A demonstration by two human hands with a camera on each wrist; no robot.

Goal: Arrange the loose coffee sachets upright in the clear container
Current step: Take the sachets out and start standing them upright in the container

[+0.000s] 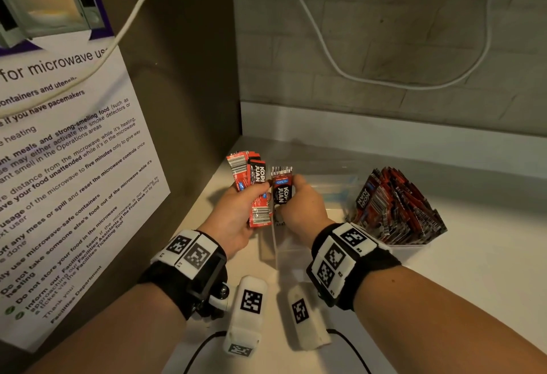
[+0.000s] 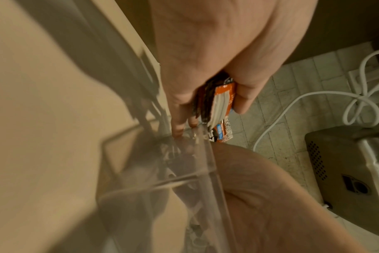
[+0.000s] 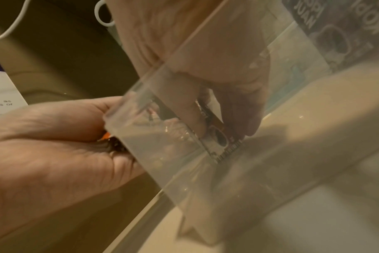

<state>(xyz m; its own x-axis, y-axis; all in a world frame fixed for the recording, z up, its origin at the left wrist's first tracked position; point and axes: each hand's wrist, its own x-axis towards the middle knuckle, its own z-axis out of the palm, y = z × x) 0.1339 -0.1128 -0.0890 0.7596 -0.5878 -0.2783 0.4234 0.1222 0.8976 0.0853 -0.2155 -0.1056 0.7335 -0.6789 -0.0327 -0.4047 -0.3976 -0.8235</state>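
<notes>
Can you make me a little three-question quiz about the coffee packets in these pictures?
1. True or false: both hands hold coffee packets.
2. Which hand holds the fanned bunch? A left, B right.
3. The sachet in the right hand is going into the clear ____.

Key: 1 true. 2 A. 3 container. More packets already stand at the container's right end.
</notes>
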